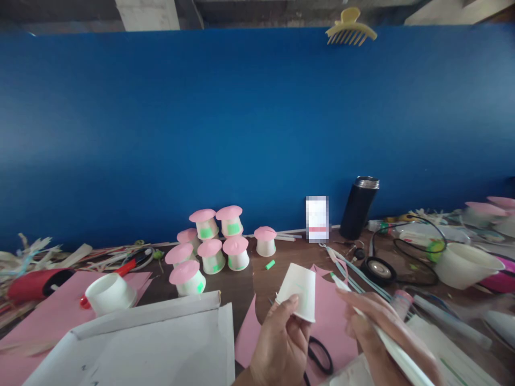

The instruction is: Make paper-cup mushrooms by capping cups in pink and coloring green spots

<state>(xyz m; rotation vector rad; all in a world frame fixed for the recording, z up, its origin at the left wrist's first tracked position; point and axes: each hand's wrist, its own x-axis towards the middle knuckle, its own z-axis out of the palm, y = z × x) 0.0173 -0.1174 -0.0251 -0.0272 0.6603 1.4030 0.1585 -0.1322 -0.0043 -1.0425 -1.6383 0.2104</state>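
**Paper cup and pen in hand above a crowded worktop**

Low centre: left hand (281, 343), grip closed on a white paper cup (298, 292), thumb and fingertips pinching the wall close to the rim. Cup raised clear of the worktop (257, 279), turned mouth-down and tilted, narrow base uppermost, faint green marks on its side.

Low right: right hand (376, 332), grip closed round a long white pen (396, 351). Green tip aimed up and to the left, just beside the cup wall but apart from it.

Beneath both hands: a pink sheet (330, 316), with the black loops of scissors (319, 356) showing between the wrists.

Left of the cup, well apart: a cluster of capped cups (213, 252), each white with a pink domed top, several with green patches, two stacked on the rest. A small green scrap (270, 264) between the cluster and the held cup.

Far left: a bare cup (110, 292) on its side on pink paper, a red tool (129, 265) behind it, and a white board (161, 343) along the near edge.

Behind, against the blue partition (241, 123): a black flask (358, 208), upright. On the partition's top edge, a yellow hair claw (351, 29). To the right, a black cable (418, 252) and a white bowl (462, 262) among blurred clutter.
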